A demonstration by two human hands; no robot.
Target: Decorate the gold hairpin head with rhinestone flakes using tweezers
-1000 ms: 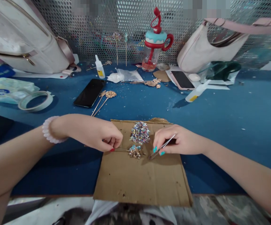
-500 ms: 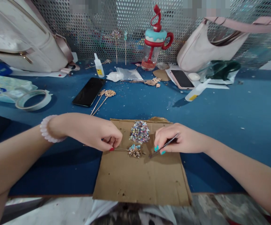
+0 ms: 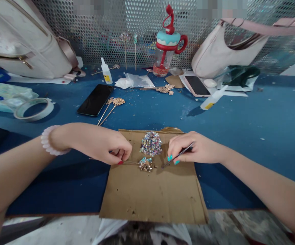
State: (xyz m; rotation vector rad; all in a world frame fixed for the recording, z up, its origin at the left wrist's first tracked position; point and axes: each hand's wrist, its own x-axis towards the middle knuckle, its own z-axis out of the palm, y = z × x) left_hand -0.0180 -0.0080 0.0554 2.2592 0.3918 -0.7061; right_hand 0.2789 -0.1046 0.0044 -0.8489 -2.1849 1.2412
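Note:
My left hand (image 3: 111, 148) pinches the thin metal stem of a hairpin, whose ornate head (image 3: 145, 164), gold with some blue stones, lies over the cardboard (image 3: 149, 197). In my right hand (image 3: 188, 148) are dark tweezers (image 3: 179, 154), held between thumb and fingers, their tips low over the cardboard just right of the hairpin head. Behind that head sits a pile of multicoloured shiny stones (image 3: 151, 143), between my two hands.
Two gold hairpins (image 3: 118, 101) and a black phone (image 3: 95, 100) lie behind my left hand. Glue bottles (image 3: 107, 73), a tape roll (image 3: 34, 109), a red-handled cup (image 3: 164, 51), another phone (image 3: 197, 85) and bags (image 3: 229, 51) stand or lie farther out.
My right hand and the tweezers have risen slightly, the tips still right of the hairpin head. My left hand keeps its grip on the stem. The whole view has shifted a little.

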